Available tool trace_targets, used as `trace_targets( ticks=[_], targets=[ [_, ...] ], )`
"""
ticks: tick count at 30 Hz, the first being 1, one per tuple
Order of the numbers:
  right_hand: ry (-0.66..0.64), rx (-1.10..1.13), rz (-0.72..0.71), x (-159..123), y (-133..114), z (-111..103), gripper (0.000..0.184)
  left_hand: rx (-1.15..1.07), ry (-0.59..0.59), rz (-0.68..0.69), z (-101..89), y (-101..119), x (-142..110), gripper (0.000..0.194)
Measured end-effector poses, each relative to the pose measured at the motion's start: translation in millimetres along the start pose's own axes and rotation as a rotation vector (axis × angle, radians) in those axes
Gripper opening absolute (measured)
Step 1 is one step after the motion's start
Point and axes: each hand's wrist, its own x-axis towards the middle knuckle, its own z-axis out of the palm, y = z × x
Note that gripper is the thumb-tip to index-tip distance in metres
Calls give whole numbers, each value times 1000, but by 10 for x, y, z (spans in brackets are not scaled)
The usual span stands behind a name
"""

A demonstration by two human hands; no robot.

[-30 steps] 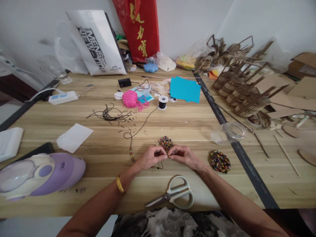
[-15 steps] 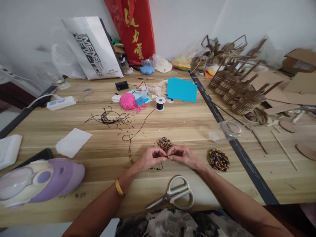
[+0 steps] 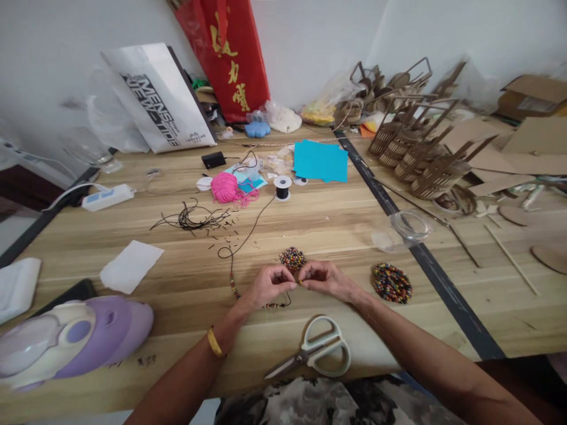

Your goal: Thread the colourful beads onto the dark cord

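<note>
Soft, muted light leaves faint shadows, and the edges look stretched.

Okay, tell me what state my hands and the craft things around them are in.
Right hand: pinching a small bead.
Left hand: beside that bead, grip unclear.
Black cord: partly filled with strung beads.
Spool: upright, cord running off it.
Loose beads: heaped.
Scissors: lying flat.
Pink yarn: balled, strands loose.
Blue sheets: flat, overlapping.

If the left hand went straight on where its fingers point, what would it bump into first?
Probably the small yellow bead at the fingertips of the right hand, though the gap's depth is unclear.
</note>
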Motion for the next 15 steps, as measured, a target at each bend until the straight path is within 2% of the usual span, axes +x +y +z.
trace_targets(
  ticks=[15],
  targets=[
    [43, -95, -33, -6, 14, 23, 27, 8, 8, 28, 18, 45, -1, 22]
  ],
)
